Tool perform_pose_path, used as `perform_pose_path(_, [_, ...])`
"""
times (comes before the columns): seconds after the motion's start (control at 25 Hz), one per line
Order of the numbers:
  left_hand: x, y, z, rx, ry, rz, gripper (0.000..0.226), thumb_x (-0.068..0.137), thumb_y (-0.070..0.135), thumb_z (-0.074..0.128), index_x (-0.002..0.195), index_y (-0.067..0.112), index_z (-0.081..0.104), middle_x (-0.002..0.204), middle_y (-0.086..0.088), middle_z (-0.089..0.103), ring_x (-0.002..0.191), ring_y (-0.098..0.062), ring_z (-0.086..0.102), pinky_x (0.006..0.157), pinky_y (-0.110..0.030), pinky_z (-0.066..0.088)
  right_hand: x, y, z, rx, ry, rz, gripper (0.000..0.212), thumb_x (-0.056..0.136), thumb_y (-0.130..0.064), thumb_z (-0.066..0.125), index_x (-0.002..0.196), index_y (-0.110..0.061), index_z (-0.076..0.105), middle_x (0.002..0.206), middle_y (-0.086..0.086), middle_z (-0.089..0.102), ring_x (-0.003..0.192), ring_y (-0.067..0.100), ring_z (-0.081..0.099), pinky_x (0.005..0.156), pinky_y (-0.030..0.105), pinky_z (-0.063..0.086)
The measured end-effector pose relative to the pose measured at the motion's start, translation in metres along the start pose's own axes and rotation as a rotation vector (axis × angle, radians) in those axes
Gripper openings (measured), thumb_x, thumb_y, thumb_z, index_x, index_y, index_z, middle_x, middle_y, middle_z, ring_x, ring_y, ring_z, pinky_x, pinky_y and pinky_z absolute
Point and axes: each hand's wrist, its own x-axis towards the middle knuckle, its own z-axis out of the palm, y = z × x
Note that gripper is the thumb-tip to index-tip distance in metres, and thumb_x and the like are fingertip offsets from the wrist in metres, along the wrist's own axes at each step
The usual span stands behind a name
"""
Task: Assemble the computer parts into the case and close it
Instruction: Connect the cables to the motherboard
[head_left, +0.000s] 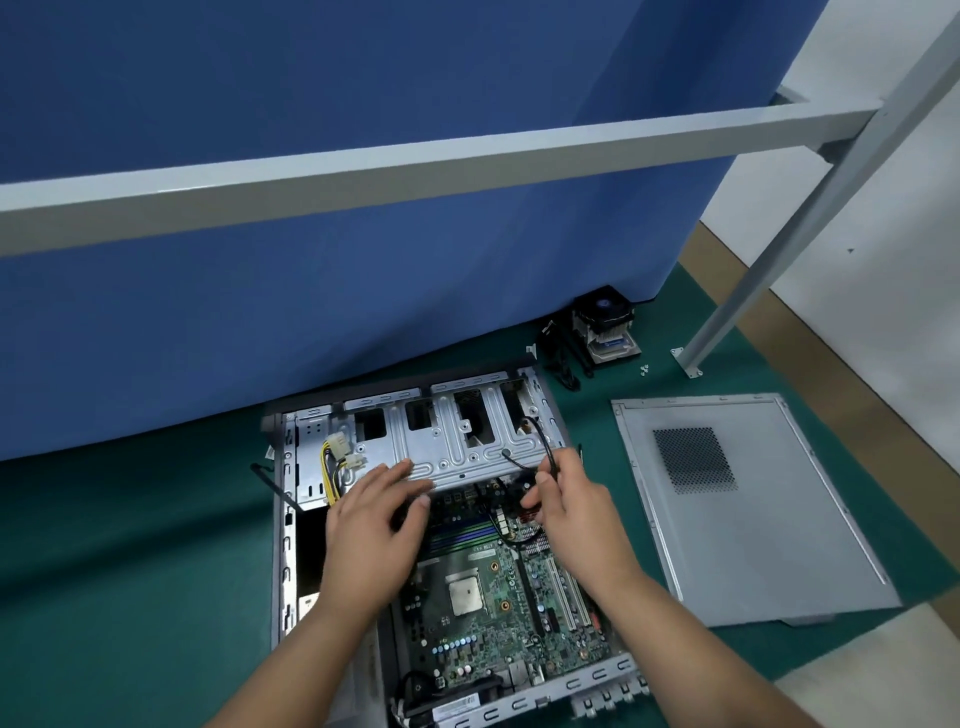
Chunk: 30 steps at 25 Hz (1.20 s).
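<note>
Now right hand (566, 499) pinching black cable (545, 447), above motherboard (493, 597)

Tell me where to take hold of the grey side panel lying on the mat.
Grip the flat grey metal side panel by its near right corner, coming from the right. It lies flat on the green mat, but that corner overhangs the mat's edge, so fingers can slip beneath it.

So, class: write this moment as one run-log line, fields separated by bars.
stage: cabling open grey metal computer case | left hand: open, on silver drive cage | right hand: pinches thin black cable | grey side panel: off, on mat
</note>
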Motion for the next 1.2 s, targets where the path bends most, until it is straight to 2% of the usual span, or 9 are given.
perform_pose_path(0.16, [0.011, 0.062, 0.014, -0.436, -0.002, -0.192, 0.014, 0.102, 0.031, 0.059, 0.102, 0.035, 0.073, 0.100, 0.023, 0.070, 0.106, -0.007, 0.064, 0.095, -0.033, 0.051, -0.001, 0.001, -0.001, 0.001, -0.008, -0.037, 0.005, 0.109, -0.023, 0.043, 0.109, -0.027, 0.045, 0.092, -0.014, 0.071, 0.076, 0.001, 0.066, 0.071, 0.032, 0.058])
perform_pose_path(0.28, [0.036, 0.103, 0.028, -0.739, -0.158, -0.415, 0.016, 0.102, 0.028, 0.059, 0.099, 0.024, 0.075, 0.097, 0.006, 0.078, 0.091, -0.013, 0.072, 0.086, -0.034, 0.057, 0.008, -0.003, 0.001, -0.033, -0.005, -0.069, 0.001, 0.108, -0.023, 0.043, 0.108, -0.024, 0.043, 0.087, -0.008, 0.068, 0.071, 0.015, 0.065, 0.060, 0.037, 0.053])
perform_pose_path(0.4, [0.068, 0.126, 0.039, -0.981, -0.310, -0.603, 0.029, 0.104, 0.032, 0.058, 0.098, 0.006, 0.069, 0.094, -0.012, 0.077, 0.077, -0.025, 0.068, 0.078, -0.038, 0.055, 0.017, -0.002, 0.005, -0.092, 0.009, -0.104, 0.011, 0.108, -0.024, 0.042, 0.119, -0.026, 0.043, 0.072, -0.006, 0.058, 0.063, 0.022, 0.058, 0.047, 0.031, 0.036])
perform_pose_path(0.48, [0.085, 0.130, 0.042, -1.004, -0.346, -0.671, 0.032, 0.103, 0.036, 0.060, 0.101, 0.005, 0.068, 0.087, -0.009, 0.077, 0.070, -0.024, 0.067, 0.075, -0.037, 0.057, 0.022, 0.000, 0.006, -0.108, 0.028, -0.099, 0.030, 0.109, -0.025, 0.041, 0.139, -0.028, 0.041, 0.072, -0.001, 0.061, 0.063, 0.021, 0.060, 0.050, 0.034, 0.039])
perform_pose_path(0.6, [0.106, 0.131, 0.046, -0.947, -0.331, -0.771, 0.025, 0.101, 0.030, 0.066, 0.102, 0.005, 0.067, 0.080, -0.007, 0.078, 0.057, -0.018, 0.069, 0.057, -0.028, 0.060, 0.024, 0.003, 0.008, -0.162, 0.007, -0.138, 0.040, 0.109, -0.026, 0.041, 0.148, -0.029, 0.036, 0.075, -0.002, 0.062, 0.064, 0.018, 0.059, 0.054, 0.036, 0.046])
perform_pose_path(0.8, [0.136, 0.127, 0.056, -0.769, -0.260, -0.801, 0.008, 0.102, 0.012, 0.060, 0.102, 0.004, 0.064, 0.074, -0.008, 0.077, 0.055, -0.017, 0.067, 0.053, -0.026, 0.052, 0.028, 0.005, 0.009, -0.267, -0.065, -0.177, 0.026, 0.109, -0.028, 0.041, 0.135, -0.025, 0.044, 0.076, -0.008, 0.055, 0.066, 0.015, 0.053, 0.055, 0.033, 0.040])
perform_pose_path(0.96, [0.138, 0.128, 0.061, -0.965, -0.234, -0.840, 0.008, 0.103, 0.008, 0.057, 0.103, 0.001, 0.062, 0.064, -0.010, 0.071, 0.045, -0.015, 0.063, 0.044, -0.024, 0.051, 0.019, 0.008, 0.004, -0.306, -0.114, -0.203, 0.021, 0.108, -0.031, 0.043, 0.127, -0.024, 0.042, 0.077, -0.008, 0.053, 0.067, 0.017, 0.054, 0.056, 0.032, 0.035])
perform_pose_path(1.08, [0.123, 0.130, 0.058, -0.953, -0.266, -0.785, 0.007, 0.102, 0.009, 0.060, 0.105, 0.005, 0.064, 0.068, -0.009, 0.073, 0.043, -0.012, 0.053, 0.040, -0.022, 0.041, 0.007, 0.013, 0.000, -0.376, -0.177, -0.224, 0.012, 0.107, -0.035, 0.042, 0.114, -0.025, 0.044, 0.092, -0.005, 0.061, 0.075, 0.020, 0.062, 0.056, 0.031, 0.037])
perform_pose_path(1.2, [0.097, 0.129, 0.049, -0.897, -0.262, -0.691, 0.008, 0.099, 0.018, 0.067, 0.105, 0.015, 0.071, 0.066, -0.007, 0.069, 0.044, -0.012, 0.039, 0.043, -0.022, 0.029, -0.006, 0.017, -0.010, -0.397, -0.243, -0.272, 0.020, 0.105, -0.033, 0.044, 0.120, -0.026, 0.055, 0.112, -0.006, 0.061, 0.092, 0.017, 0.063, 0.071, 0.032, 0.050])
